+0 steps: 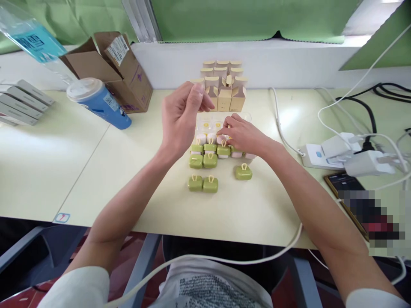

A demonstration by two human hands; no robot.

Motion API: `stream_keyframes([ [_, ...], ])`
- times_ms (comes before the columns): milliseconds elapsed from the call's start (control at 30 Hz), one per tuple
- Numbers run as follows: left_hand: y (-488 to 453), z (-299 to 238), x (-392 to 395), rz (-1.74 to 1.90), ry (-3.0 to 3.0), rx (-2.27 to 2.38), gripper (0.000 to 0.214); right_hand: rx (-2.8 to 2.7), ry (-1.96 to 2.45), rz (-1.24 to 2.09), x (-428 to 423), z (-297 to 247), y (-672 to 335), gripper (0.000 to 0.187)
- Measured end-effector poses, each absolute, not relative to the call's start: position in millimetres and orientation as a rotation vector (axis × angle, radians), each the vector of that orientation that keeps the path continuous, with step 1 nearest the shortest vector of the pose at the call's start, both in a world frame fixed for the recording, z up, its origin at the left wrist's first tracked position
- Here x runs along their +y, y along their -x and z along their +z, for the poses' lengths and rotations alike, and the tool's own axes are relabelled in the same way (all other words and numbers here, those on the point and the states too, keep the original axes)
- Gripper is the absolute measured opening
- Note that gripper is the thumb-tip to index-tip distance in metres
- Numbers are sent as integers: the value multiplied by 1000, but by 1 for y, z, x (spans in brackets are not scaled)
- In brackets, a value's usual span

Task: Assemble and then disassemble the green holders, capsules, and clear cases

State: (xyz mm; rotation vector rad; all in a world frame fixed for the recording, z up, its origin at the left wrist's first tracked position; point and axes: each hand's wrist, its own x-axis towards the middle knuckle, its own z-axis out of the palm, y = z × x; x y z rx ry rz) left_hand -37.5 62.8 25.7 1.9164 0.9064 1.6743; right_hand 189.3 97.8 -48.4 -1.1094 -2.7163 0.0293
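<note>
My left hand (183, 117) is raised above the table, left of the small boxes, its fingers curled in and the thumb pressed towards them. Whatever it may pinch is hidden. My right hand (243, 133) reaches over a row of small green cases with cream loops, fingers bent down onto an open case (222, 149) with a pale pink inside. Next to it stand other open cases, such as this green case (209, 148). Closer to me sit shut ones: a pair with one green case (210, 185), and a lone green case (243, 172) below my right wrist.
Several open cream boxes (237, 99) stand by the wall, with clear plastic trays (205, 124) before them. At left are a blue cup (104, 109), a cardboard box (135, 87) and a bottle (38, 42). A power strip (316, 156), cables and a phone (345, 186) lie right.
</note>
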Motion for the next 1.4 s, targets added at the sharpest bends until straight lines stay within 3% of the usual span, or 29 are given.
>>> stream_keyframes([
  [200, 37, 26, 62, 1627, -1965, 875, 64, -2682, 1106, 137, 98, -49, -191, 41],
  [433, 37, 28, 56, 1465, -2013, 761, 50, -2682, 1117, 201, 102, -51, -191, 36],
  [633, 38, 36, 37, 608, -2429, 648, 42, -2574, 1121, 262, 94, -23, -205, 29],
  [767, 15, 15, 9, 214, -2841, 479, 21, -2353, 1113, 290, 84, 9, -226, 23],
  [933, -10, -23, -13, 104, -3220, 492, 42, -1796, 904, 790, 75, 30, -231, 34],
  [1067, -12, -35, -12, -47, -3194, 452, 43, -1471, 685, 1133, 71, 35, -223, 45],
  [1167, -10, -31, -3, 69, -3010, 537, 38, -1434, 548, 1191, 68, 40, -224, 47],
  [1267, -3, -19, 14, 420, -2554, 682, 36, -1489, 534, 1205, 62, 50, -232, 38],
  [1400, 13, 3, 39, 835, -2002, 808, 44, -1598, 640, 1017, 49, 64, -236, 36],
])
